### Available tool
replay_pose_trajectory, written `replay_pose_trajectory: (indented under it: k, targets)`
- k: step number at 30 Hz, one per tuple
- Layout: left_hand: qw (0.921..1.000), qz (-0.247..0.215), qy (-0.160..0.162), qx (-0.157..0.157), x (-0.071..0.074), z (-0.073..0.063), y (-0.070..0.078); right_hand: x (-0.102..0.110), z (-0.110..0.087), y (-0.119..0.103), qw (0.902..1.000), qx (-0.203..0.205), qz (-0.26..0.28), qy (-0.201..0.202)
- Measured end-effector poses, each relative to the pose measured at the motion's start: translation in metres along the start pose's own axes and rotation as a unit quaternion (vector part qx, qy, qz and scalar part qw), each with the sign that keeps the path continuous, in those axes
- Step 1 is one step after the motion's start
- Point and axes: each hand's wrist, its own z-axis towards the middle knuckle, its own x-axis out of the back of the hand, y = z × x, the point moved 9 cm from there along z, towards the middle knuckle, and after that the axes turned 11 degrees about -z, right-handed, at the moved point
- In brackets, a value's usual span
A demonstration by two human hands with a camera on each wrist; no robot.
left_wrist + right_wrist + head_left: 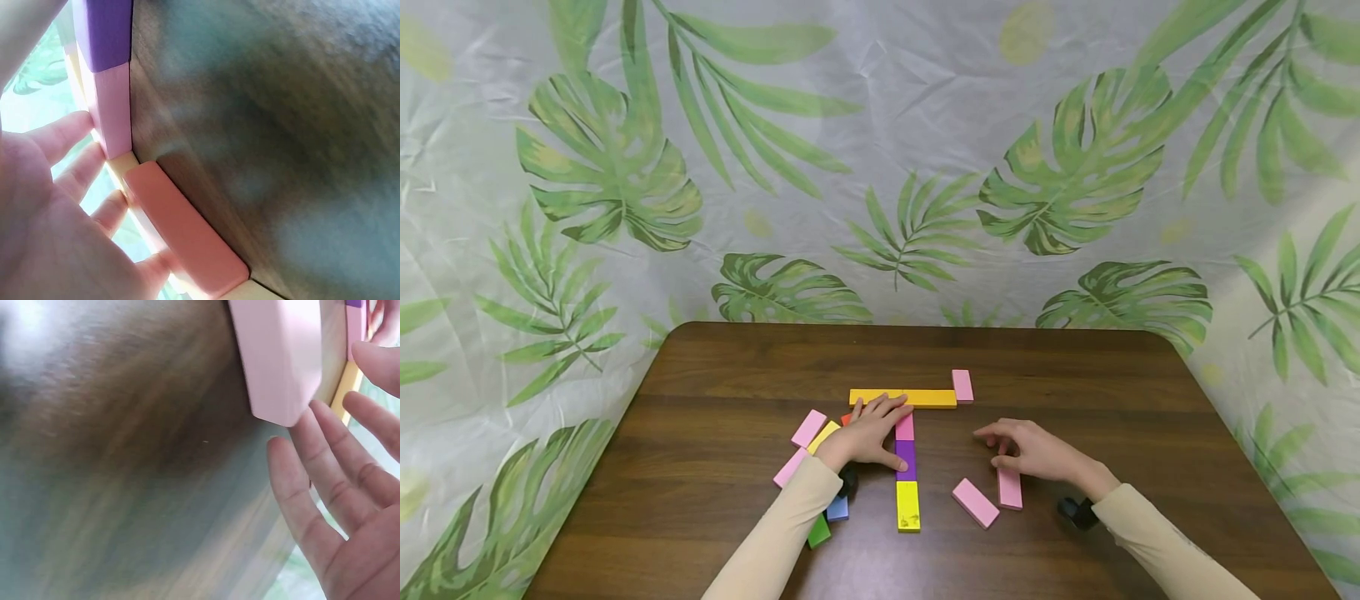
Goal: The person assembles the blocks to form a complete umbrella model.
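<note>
Loose blocks (791, 467) at 9 o'clock from purple block (907, 461). Left hand (871, 435) at 10, fingers spread over the line, grasping nothing. Middle pink block (906, 427) and orange blocks (931, 399) at 12, yellow block (907, 506) at 6. Far pink block (962, 387) around 1. Two near pink blocks (976, 503) around 4; right hand (1037, 450) at 3, relaxed, nothing gripped. Probably aligning; next move likely calls for pinching a pink one.

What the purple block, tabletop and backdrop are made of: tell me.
Purple block: probably painted wood, perhaps plastic; smooth, matte, evenly coloured. Tabletop: wood or laminate; streaky brown grain, soft sheen. Backdrop: likely fabric or plastic sheeting; creased, faintly shiny.
</note>
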Motion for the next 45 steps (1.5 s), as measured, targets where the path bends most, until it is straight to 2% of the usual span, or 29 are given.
replay_pose_trajectory:
  k: [6, 14, 23, 34, 39, 45]
  targets:
    - [1.0000, 0.002, -0.001, 0.001, 0.000, 0.000, 0.001, -0.003, -0.005, -0.001, 0.9997, -0.011, -0.022, 0.001]
    - [1.0000, -0.002, -0.001, -0.004, 0.001, 0.000, 0.001, -0.007, -0.002, -0.004, 0.9992, -0.021, -0.032, 0.009]
    - [1.0000, -0.007, -0.002, -0.004, 0.002, 0.000, 0.002, -0.007, 0.007, -0.009, 0.9985, -0.008, -0.039, 0.037]
    - [0.9999, -0.008, -0.002, -0.006, 0.002, 0.001, 0.002, -0.009, 0.019, -0.004, 0.9980, -0.022, -0.026, 0.053]
    - [0.9999, -0.008, -0.003, -0.005, 0.002, 0.000, 0.002, -0.008, 0.017, -0.004, 0.9978, -0.029, -0.028, 0.053]
    - [1.0000, -0.008, -0.005, -0.002, 0.001, -0.001, 0.002, -0.006, 0.005, 0.000, 0.9972, -0.022, -0.034, 0.062]
